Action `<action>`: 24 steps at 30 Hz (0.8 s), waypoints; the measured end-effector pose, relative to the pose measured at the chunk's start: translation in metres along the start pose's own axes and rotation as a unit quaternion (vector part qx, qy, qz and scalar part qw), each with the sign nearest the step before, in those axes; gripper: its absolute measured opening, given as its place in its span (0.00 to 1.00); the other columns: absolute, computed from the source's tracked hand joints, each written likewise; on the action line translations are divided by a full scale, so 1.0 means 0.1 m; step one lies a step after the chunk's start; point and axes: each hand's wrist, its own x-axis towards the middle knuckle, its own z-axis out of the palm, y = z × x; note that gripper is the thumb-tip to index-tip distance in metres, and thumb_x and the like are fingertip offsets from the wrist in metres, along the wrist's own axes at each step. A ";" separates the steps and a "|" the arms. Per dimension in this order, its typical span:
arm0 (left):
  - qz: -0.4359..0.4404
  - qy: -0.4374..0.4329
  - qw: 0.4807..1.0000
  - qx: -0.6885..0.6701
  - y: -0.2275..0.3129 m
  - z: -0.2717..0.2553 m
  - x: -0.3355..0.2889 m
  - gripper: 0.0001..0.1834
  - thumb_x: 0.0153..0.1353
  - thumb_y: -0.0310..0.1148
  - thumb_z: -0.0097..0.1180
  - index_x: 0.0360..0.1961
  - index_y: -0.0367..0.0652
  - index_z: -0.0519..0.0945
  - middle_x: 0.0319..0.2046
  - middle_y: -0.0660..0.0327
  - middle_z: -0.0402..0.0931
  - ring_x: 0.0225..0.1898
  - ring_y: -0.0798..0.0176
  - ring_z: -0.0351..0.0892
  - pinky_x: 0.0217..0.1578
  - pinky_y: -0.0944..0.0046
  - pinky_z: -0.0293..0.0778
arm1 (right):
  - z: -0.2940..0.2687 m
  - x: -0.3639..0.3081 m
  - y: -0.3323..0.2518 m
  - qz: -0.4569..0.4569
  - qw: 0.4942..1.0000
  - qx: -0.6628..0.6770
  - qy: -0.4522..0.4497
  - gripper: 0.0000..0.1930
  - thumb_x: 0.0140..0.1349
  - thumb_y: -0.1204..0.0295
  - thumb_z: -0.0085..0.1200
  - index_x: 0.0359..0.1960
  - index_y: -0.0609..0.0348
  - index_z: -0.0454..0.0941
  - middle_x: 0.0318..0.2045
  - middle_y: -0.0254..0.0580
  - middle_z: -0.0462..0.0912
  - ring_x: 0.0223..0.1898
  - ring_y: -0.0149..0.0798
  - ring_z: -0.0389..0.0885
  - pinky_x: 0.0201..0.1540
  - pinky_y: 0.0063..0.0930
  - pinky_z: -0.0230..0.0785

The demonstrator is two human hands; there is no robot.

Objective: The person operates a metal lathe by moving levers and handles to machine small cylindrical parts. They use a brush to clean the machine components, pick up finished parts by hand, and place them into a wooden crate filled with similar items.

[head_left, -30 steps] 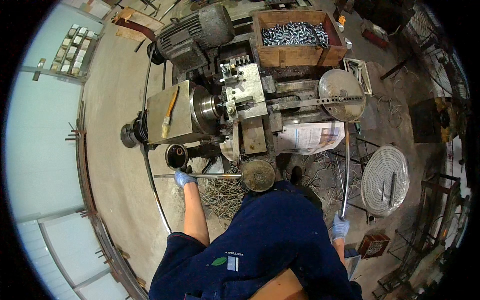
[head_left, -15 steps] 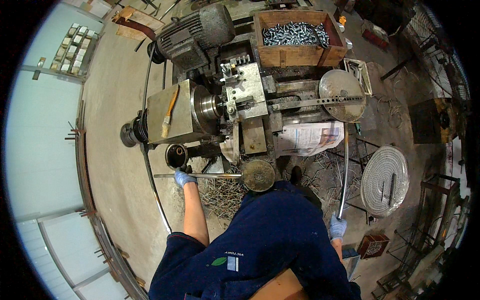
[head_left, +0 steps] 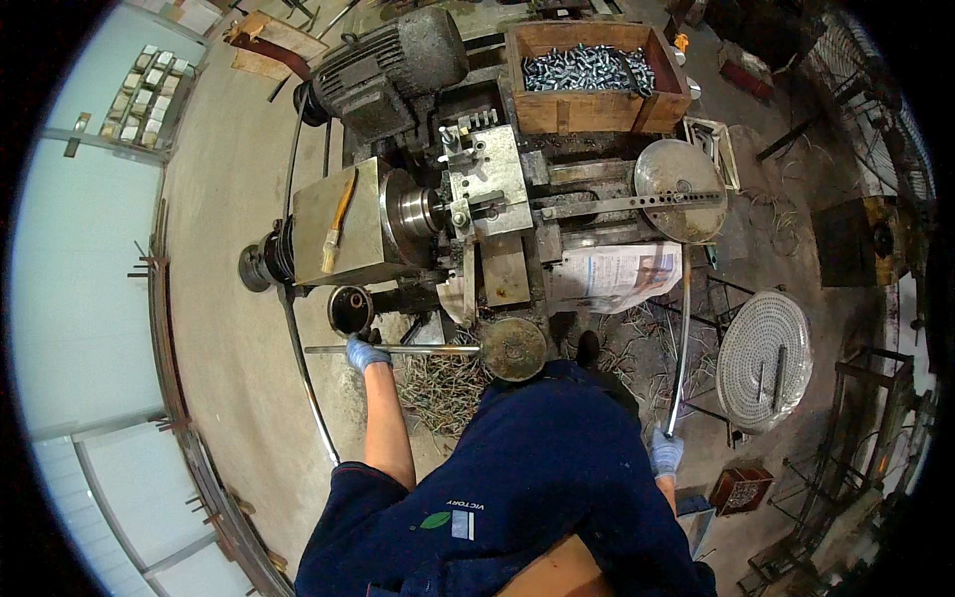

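In the head view, inside the left hand [head_left: 367, 354], blue-gloved, fingers curled around it, a horizontal steel bar [head_left: 428, 349]: straight, smooth, silvery, browned toward its right end. At that end, right of the left hand, a round metal disc [head_left: 512, 350], dull and grimy on its face. Just above the same hand, a round, open-mouthed metal cup [head_left: 334, 311], dark inside; below and to its right, a loose heap of thin metal rods [head_left: 443, 393] on the floor. Inside the right hand [head_left: 667, 453], also blue-gloved and wrapped tight about the lower end, a long steel lever [head_left: 682, 348]: slim, slightly bowed in this lens, bright along the lower part, brownish near the top. To the right of the right hand, a round perforated tray [head_left: 736, 353] in shiny clear wrap; lower right, a reddish-brown crate [head_left: 742, 491]. Up and left from the right hand, beside the lever's top, a newspaper sheet [head_left: 597, 279] with columns of print and a coloured picture, too small to read. Between and below both hands, on a navy work garment [head_left: 557, 448], small white lettering, a green leaf and a pale blue rectangle.
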 end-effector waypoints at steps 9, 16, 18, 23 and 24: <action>-0.005 -0.009 1.000 0.002 0.02 -0.01 -0.01 0.06 0.53 0.30 0.46 0.25 0.39 0.73 0.22 0.59 0.74 0.20 0.62 0.72 0.26 0.62 0.72 | -0.05 -0.13 -0.16 -0.027 0.999 -0.001 -0.027 0.25 0.45 0.52 0.56 0.25 0.69 0.73 0.25 0.53 0.78 0.29 0.47 0.75 0.36 0.34 0.65; -0.007 -0.002 1.000 0.018 0.00 0.00 0.02 0.07 0.54 0.30 0.46 0.27 0.38 0.73 0.23 0.59 0.75 0.19 0.62 0.72 0.24 0.63 0.73 | -0.14 -0.32 -0.44 0.042 0.998 0.019 -0.048 0.22 0.47 0.55 0.57 0.25 0.68 0.72 0.21 0.43 0.75 0.22 0.37 0.68 0.30 0.31 0.63; -0.009 -0.001 1.000 0.013 -0.01 -0.01 0.04 0.07 0.54 0.31 0.45 0.27 0.39 0.73 0.24 0.59 0.75 0.20 0.62 0.72 0.25 0.64 0.73 | -0.17 -0.40 -0.54 0.040 0.997 0.050 -0.046 0.22 0.47 0.56 0.58 0.25 0.67 0.72 0.20 0.41 0.74 0.22 0.36 0.66 0.30 0.30 0.63; -0.014 -0.015 1.000 0.010 -0.02 -0.08 0.12 0.07 0.55 0.32 0.44 0.28 0.41 0.73 0.24 0.59 0.75 0.21 0.62 0.72 0.26 0.64 0.73 | -0.06 -0.31 -0.37 0.025 0.988 0.131 -0.072 0.21 0.46 0.57 0.59 0.27 0.67 0.72 0.22 0.41 0.75 0.22 0.35 0.68 0.30 0.29 0.63; -0.013 -0.017 1.000 0.009 -0.02 -0.06 0.10 0.07 0.55 0.32 0.44 0.28 0.41 0.73 0.24 0.59 0.75 0.21 0.62 0.72 0.26 0.64 0.73 | -0.01 -0.27 -0.30 0.025 0.985 0.153 -0.072 0.22 0.46 0.57 0.59 0.27 0.67 0.73 0.22 0.42 0.76 0.22 0.35 0.68 0.30 0.29 0.63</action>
